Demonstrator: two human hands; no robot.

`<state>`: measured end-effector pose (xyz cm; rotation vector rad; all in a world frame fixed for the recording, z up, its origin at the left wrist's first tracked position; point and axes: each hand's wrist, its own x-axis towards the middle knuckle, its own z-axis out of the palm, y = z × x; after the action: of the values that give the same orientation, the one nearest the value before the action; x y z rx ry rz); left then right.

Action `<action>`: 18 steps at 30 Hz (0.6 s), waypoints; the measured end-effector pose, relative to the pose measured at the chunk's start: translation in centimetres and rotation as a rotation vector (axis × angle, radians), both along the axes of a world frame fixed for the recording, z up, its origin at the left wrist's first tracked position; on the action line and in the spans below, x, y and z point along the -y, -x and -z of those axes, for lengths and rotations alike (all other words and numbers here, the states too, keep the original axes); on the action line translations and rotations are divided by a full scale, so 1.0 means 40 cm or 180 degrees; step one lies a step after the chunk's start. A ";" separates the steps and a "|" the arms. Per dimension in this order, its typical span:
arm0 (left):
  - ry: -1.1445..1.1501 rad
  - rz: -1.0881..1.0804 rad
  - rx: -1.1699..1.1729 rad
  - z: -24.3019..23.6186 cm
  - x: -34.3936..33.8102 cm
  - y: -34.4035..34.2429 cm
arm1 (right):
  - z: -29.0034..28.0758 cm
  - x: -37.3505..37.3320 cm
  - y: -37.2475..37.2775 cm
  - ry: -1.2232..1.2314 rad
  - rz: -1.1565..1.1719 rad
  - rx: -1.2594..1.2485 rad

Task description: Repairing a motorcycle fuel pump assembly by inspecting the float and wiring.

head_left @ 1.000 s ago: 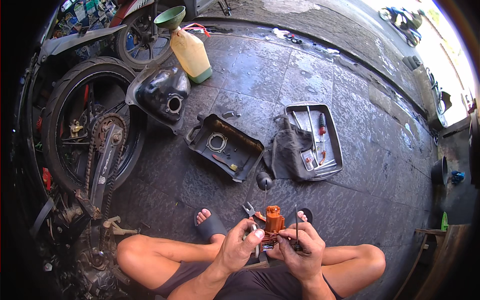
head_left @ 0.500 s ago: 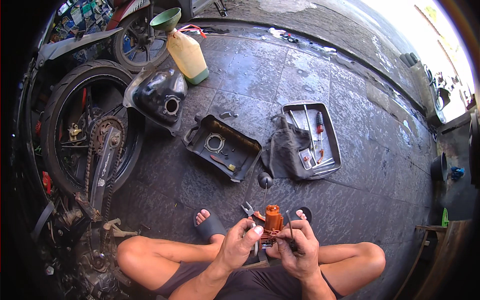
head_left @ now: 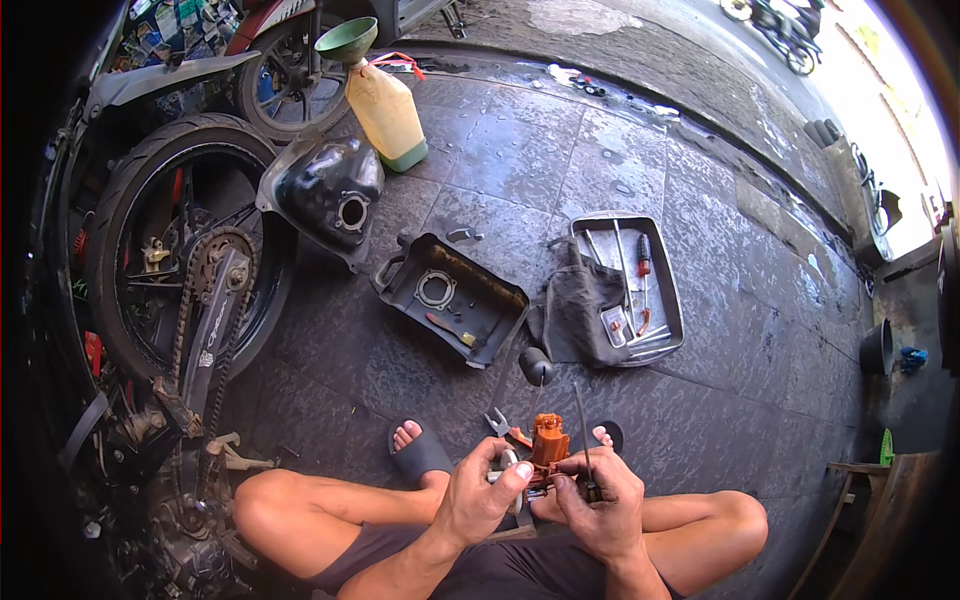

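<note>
Above my lap, my left hand (head_left: 490, 490) is closed around the lower part of an orange plastic fuel pump (head_left: 549, 442), its thumb on a pale round piece. The pump's ribbed cylinder stands roughly upright. My right hand (head_left: 603, 500) is closed on a thin screwdriver (head_left: 582, 425) whose dark shaft points up and away from me. Its thumb and forefinger also touch the pump's right side near the base; what they pinch there is hidden. Pliers (head_left: 505, 428) with orange handles lie on the floor just beyond the pump, beside my left foot.
A black bin (head_left: 465, 325) holds a metal ring and a brush. Right of it, a metal tray (head_left: 678, 290) carries tools and a dark cloth. At left are a motorcycle wheel (head_left: 110, 290), a black fuel tank (head_left: 325, 185) and a jug (head_left: 388, 115) with a green funnel (head_left: 347, 38).
The screwdriver's shaft has swung up and shows longer now. My hands stay at the pump. The view has shifted slightly, and a motorcycle has appeared on the road at the upper right.
</note>
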<state>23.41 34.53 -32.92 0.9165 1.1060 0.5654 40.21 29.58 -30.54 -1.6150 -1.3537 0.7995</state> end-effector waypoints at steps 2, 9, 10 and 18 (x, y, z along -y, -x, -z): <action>0.0020 0.0103 -0.0071 0.004 0.003 0.008 | -0.004 0.001 0.000 0.0075 0.0059 0.0089; -0.0052 0.0109 -0.0287 -0.001 0.000 -0.007 | -0.002 0.011 0.003 0.0198 0.0115 0.0252; -0.0084 0.0091 -0.0233 0.018 0.001 -0.001 | 0.004 0.013 0.002 0.0067 -0.0055 0.0104; 0.0546 -0.0339 0.0321 0.000 -0.009 -0.014 | -0.005 0.013 -0.013 -0.0020 -0.0300 -0.0348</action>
<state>23.95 34.90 -32.93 0.6767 1.0983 0.5881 40.74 29.04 -30.36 -1.4897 -1.3605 0.9253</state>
